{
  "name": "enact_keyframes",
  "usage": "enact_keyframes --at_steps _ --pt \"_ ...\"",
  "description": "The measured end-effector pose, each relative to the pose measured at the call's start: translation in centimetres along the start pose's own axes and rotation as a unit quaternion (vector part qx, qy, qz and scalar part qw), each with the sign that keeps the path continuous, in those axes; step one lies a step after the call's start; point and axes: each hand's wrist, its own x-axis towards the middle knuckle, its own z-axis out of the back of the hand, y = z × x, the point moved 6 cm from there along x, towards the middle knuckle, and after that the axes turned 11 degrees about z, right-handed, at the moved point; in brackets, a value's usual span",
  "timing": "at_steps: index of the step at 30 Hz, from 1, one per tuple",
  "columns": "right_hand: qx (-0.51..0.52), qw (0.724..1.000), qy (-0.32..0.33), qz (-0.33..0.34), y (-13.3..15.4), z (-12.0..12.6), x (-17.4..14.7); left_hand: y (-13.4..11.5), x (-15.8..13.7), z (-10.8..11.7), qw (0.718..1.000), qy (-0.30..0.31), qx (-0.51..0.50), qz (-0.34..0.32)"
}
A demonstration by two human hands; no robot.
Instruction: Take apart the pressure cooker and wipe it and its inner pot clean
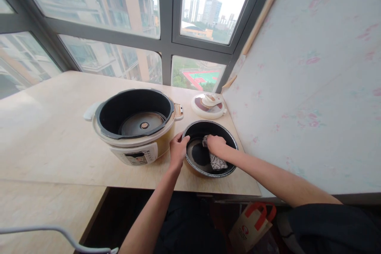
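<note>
A dark inner pot (195, 162) with a pale rim stands at the right part of the wooden tabletop. My left hand (178, 149) grips its left rim, thumb over the edge and fingers outside. Inside the pot, my right hand (216, 145) is closed on a grey patterned cloth (218, 162), part of which hangs down toward the near wall. Left of the pot sits the white electric pressure cooker body (133, 143), lidless, its dark inside and round heating plate showing. Behind the pot, the white lid (208, 106) lies with its handle up.
The pale wooden tabletop (53, 135) meets windows (166, 43) at the back and a flowered wall (303, 87) at the right. A grey cord (56, 228) crosses the lower left. Below the front edge stands a paper bag (248, 226) with red handles.
</note>
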Motion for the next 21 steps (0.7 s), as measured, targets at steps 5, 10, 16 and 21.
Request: enact_keyframes --at_steps 5,10,16,21 --pt "-0.004 0.997 0.068 0.039 0.6 -0.3 -0.7 -0.2 -0.5 -0.1 0.999 -0.028 -0.017 0.002" --pt "-0.005 0.991 0.029 0.128 2.9 -0.3 -1.6 0.1 -0.5 -0.3 0.999 -0.028 -0.040 0.006" --pt "0.006 0.960 -0.018 0.278 7.5 -1.0 -2.0 0.4 -0.3 -0.4 0.998 -0.019 -0.068 0.001" --pt "-0.023 0.966 -0.029 0.257 7.4 -1.5 -1.6 0.6 -0.3 -0.3 0.998 -0.018 -0.063 0.002"
